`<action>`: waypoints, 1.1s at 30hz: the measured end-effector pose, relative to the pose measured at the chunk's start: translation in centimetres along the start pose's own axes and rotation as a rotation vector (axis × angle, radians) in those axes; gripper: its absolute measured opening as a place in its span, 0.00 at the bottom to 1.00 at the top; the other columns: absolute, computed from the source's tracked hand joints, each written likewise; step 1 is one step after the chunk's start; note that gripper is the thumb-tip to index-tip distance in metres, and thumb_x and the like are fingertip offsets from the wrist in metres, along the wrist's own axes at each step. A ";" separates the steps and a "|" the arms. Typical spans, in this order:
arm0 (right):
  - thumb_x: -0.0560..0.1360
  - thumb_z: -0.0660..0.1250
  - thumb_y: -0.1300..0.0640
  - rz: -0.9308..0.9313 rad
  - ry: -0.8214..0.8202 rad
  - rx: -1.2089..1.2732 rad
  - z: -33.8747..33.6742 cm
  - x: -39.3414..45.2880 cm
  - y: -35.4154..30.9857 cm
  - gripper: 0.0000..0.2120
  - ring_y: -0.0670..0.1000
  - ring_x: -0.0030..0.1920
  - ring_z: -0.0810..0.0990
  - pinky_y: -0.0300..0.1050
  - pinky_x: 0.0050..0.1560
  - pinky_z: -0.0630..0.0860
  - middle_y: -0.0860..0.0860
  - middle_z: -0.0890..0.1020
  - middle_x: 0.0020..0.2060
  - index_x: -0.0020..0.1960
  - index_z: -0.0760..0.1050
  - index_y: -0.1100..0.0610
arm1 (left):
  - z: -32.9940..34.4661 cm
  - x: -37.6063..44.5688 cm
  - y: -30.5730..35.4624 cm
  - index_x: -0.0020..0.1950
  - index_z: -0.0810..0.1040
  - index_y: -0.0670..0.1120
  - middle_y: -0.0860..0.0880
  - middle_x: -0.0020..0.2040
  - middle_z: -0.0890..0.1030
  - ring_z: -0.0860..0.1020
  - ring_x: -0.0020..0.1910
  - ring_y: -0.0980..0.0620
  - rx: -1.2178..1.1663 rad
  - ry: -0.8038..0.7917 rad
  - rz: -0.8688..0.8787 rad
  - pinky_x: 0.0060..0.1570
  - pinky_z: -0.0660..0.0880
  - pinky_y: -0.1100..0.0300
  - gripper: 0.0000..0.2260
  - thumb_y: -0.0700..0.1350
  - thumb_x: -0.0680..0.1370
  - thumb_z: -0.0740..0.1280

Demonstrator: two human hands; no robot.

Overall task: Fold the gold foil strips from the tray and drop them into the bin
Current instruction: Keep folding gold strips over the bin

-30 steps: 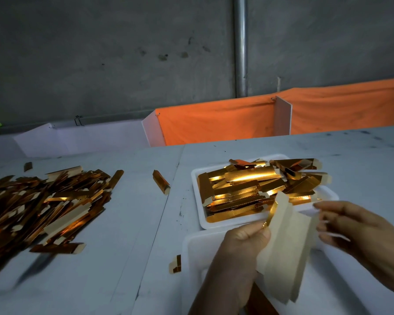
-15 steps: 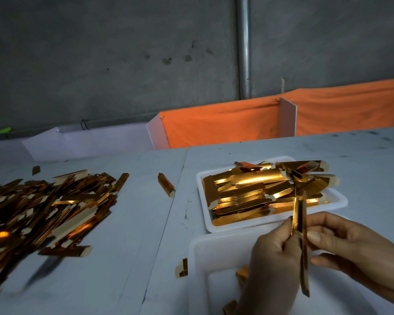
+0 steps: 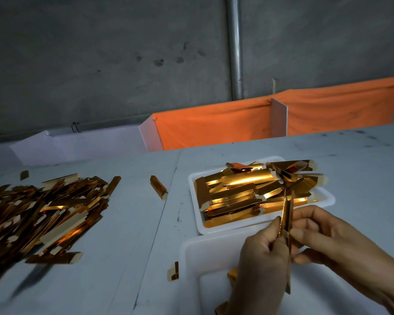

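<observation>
we judge the task to be well short of finished: the white tray in the centre right of the frame is heaped with gold foil strips, while the white bin at the lower centre shows only a few folded pieces inside, though our hands cover much of it, so the count is probably incomplete. one strip is in work now. it stands nearly upright, seen edge-on with its two faces brought close together, directly above the bin and just in front of the tray's near rim. our left hand pinches it from the left with curled fingers, and our right hand pinches it from the right, thumb pressed against the fold. a large loose pile lies at the left of the frame, with stray pieces on the table between pile and tray.
</observation>
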State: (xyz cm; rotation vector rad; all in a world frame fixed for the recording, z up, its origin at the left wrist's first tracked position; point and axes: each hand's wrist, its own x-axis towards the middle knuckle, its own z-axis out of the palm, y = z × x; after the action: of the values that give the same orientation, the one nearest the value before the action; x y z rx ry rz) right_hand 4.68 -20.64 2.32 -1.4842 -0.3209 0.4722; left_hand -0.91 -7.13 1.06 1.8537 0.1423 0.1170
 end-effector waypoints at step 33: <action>0.66 0.70 0.59 -0.128 0.010 0.039 -0.2 -0.1 0.3 0.14 0.54 0.30 0.79 0.41 0.33 0.78 0.60 0.79 0.32 0.50 0.78 0.61 | -0.9 0.9 -1.4 0.47 0.81 0.67 0.54 0.54 0.83 0.79 0.57 0.51 -0.436 -0.180 0.063 0.56 0.76 0.54 0.17 0.44 0.67 0.70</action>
State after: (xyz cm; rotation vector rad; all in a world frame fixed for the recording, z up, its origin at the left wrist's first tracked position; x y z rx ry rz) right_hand 4.66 -20.91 2.03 -1.4181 -0.3942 0.3659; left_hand -0.20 -5.70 -0.04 1.4250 -0.0647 0.0211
